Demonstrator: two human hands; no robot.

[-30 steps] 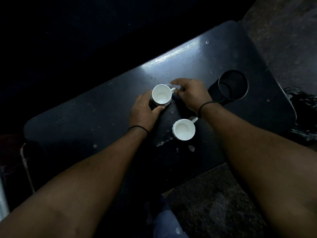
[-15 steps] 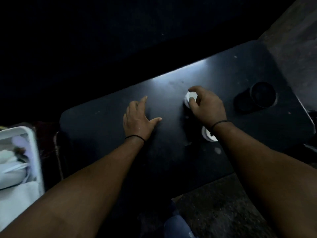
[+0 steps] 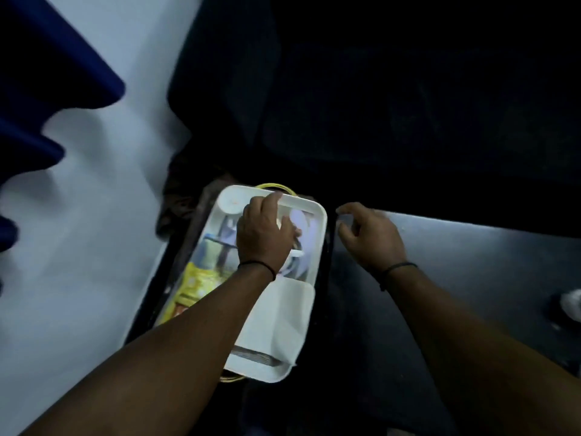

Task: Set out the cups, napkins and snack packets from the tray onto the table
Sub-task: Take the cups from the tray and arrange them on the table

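A white tray (image 3: 318,215) lies left of the dark table (image 3: 471,262). In it are a white napkin (image 3: 283,313), a yellow snack packet (image 3: 198,284), other blurred packets and a white cup (image 3: 231,201) in the far corner. My left hand (image 3: 262,234) reaches down into the tray, its fingers curled over another white cup (image 3: 295,253) that is mostly hidden under the palm. My right hand (image 3: 371,237) hovers with loosely curled fingers above the table's left edge and holds nothing. A white cup (image 3: 572,303) stands on the table at the far right.
A pale surface (image 3: 94,247) fills the left side, with a blue shape (image 3: 47,73) at the upper left. Dark seating (image 3: 377,105) lies beyond the tray and table. A yellow ring (image 3: 273,186) shows under the tray's far rim.
My view has swung left from the table to the tray. My left hand left the tabletop and went into the tray. My right hand let go of the cup and followed to the table's left edge.
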